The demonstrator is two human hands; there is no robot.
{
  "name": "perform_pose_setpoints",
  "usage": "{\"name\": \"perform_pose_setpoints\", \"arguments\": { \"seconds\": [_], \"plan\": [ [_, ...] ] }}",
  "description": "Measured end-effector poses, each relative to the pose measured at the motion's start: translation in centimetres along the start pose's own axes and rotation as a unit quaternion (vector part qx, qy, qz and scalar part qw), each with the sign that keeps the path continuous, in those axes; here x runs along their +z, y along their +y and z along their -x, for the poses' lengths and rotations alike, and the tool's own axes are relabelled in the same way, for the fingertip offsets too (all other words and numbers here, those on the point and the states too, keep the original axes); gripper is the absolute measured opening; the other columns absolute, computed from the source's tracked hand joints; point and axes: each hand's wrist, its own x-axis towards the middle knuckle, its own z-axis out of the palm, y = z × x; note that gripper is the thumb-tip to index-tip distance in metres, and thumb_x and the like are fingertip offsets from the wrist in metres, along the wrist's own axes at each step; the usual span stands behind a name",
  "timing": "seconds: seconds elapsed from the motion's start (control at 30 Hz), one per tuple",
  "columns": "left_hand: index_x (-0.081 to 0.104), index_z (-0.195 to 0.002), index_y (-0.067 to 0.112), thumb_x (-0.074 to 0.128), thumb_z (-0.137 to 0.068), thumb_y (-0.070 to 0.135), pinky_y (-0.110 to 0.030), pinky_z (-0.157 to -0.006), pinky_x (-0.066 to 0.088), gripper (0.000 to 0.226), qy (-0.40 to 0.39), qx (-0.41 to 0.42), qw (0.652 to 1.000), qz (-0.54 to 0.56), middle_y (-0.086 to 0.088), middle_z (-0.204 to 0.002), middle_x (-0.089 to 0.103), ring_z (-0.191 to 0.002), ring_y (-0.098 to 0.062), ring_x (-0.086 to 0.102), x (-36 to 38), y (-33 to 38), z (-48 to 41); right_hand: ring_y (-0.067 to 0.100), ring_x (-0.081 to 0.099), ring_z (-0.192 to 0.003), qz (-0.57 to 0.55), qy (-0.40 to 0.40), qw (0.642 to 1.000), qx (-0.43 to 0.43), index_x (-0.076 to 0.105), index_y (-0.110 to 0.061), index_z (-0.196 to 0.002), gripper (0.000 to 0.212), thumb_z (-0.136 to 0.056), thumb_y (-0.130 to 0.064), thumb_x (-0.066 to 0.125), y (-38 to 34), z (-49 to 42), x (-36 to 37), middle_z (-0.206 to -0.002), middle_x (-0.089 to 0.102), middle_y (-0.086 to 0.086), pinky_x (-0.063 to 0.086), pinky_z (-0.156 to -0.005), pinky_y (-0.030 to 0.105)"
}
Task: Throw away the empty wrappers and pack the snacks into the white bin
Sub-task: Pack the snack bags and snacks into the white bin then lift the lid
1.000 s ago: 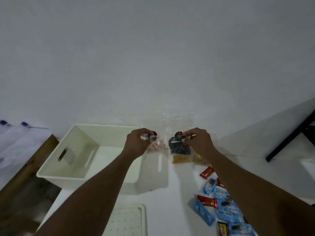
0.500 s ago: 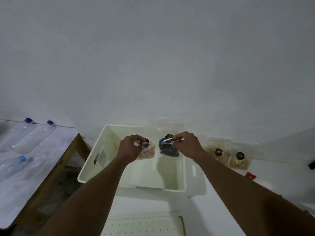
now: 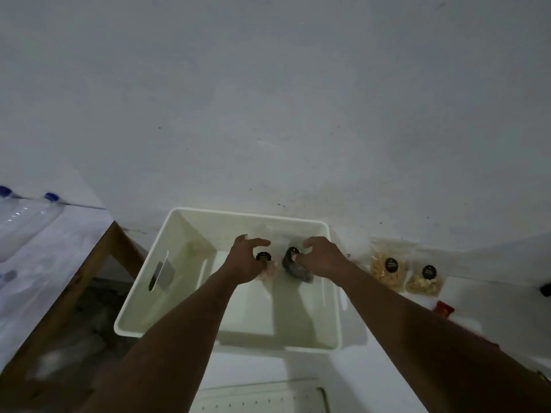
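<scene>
The white bin (image 3: 179, 251) stands on the white table against the wall. Both my hands are inside it near its far wall. My left hand (image 3: 244, 262) has its fingers spread above a clear bag of pink snacks (image 3: 269, 269) with a round black label. My right hand (image 3: 326, 260) also has its fingers apart, hovering over a clear bag of dark snacks (image 3: 295, 268). Both bags lie low in the bin, partly hidden by my hands. Whether my fingertips still touch them is unclear.
Two clear bags of yellowish snacks (image 3: 387, 268) (image 3: 425, 278) lean at the wall right of the bin, with a red wrapper (image 3: 444, 309) in front. A perforated white lid (image 3: 262, 397) lies near me. Left, a wooden-edged table (image 3: 74, 290) holds plastic bottles (image 3: 26, 216).
My hands carried the two bags from the table's right side over the bin, lowered them in, and went from pinching them to fingers spread. The view turned left.
</scene>
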Motion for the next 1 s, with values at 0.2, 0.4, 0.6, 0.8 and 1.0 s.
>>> {"name": "perform_pose_setpoints", "arguments": {
  "seconds": [0.2,0.4,0.6,0.8,1.0],
  "plan": [
    [0.063,-0.128,0.039,0.074,-0.082,0.019,-0.04,-0.123,0.021,0.052,0.043,-0.019,0.999,-0.027,-0.024,-0.164,0.0,-0.154,-0.031,0.0,-0.9,0.9,2.2,0.018,0.058,-0.104,-0.022,0.063,0.997,-0.03,0.061,-0.012,-0.126,0.042,-0.087,-0.023,0.068,0.2,1.8,-1.1,-0.129,0.06,0.008,0.044,-0.085,0.022],
    [0.065,-0.127,0.03,0.076,-0.082,0.023,-0.034,-0.114,0.036,0.047,0.061,0.015,0.998,-0.019,-0.012,-0.152,0.039,-0.142,-0.024,0.04,-0.5,6.2,5.5,0.01,0.051,-0.093,-0.037,0.096,0.993,-0.061,0.065,-0.014,-0.12,0.034,-0.088,-0.025,0.068,2.7,6.1,-5.0,-0.127,0.058,0.003,0.038,-0.076,0.018],
    [0.073,-0.106,0.027,0.071,-0.083,0.027,-0.03,-0.091,0.052,0.022,0.092,0.101,0.991,-0.001,0.006,-0.102,0.071,-0.093,-0.013,0.068,4.2,15.1,8.0,0.012,0.054,-0.097,-0.058,0.125,0.99,-0.025,0.068,-0.017,-0.114,0.031,-0.085,-0.028,0.072,9.4,9.5,-9.8,-0.121,0.062,0.0,0.038,-0.079,0.022],
    [0.072,-0.109,0.029,0.074,-0.084,0.033,-0.029,-0.092,0.051,0.026,0.01,0.124,0.992,0.001,-0.003,-0.111,0.068,-0.099,-0.016,0.066,11.5,20.1,7.8,0.013,0.057,-0.097,-0.067,0.123,0.99,0.034,0.069,-0.017,-0.112,0.029,-0.083,-0.019,0.07,18.8,10.4,-13.8,-0.117,0.066,0.003,0.041,-0.081,0.021],
    [0.071,-0.113,0.033,0.079,-0.073,0.04,-0.018,-0.095,0.04,0.042,-0.049,0.074,0.996,-0.016,-0.006,-0.122,0.065,-0.122,-0.021,0.057,18.0,19.7,3.2,0.016,0.059,-0.094,-0.122,0.109,0.984,0.075,0.07,-0.02,-0.109,0.028,-0.082,-0.016,0.074,26.9,7.2,-15.9,-0.113,0.065,0.001,0.044,-0.075,0.021]
  ]
}}
